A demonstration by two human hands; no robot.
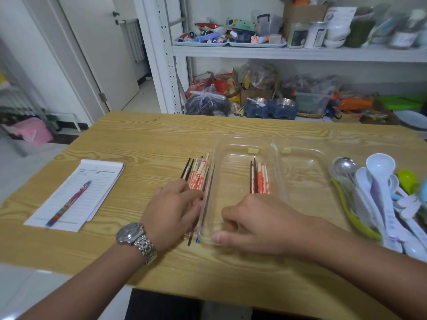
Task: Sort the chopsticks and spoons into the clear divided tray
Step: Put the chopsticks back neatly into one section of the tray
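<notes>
No readable text: the red print on the pale wooden chopsticks, the ruled notepad (76, 192) and the marks on the spoon handles are all too small or blurred. Clear divided tray (302, 179) is thin glossy plastic with two long compartments side by side, long axis running near-to-far on the wood-grain table (150, 139), with a small yellowish sticker at the far end of each bay. Tray chopsticks (260, 179), dark and pale ones mixed, lie in the left compartment parallel to its long walls. Loose chopsticks (197, 174) sit on the table just beside the tray's left wall, same near-to-far axis, fanning slightly at the far ends. Left hand (175, 209), with a metal-link watch (134, 236), rests on top of that pile; can't tell if it grips. Right hand (251, 218) is inside the left compartment over the near ends of the tray chopsticks, thumb at the near rim, fingers hidden, grip unclear. Hands are close but apart. Spoons (381, 192) are heaped right of the tray, mostly white plastic plus one steel and some green, bowls far, handles near. Patterned pen (69, 203) lies diagonally on the notepad.
</notes>
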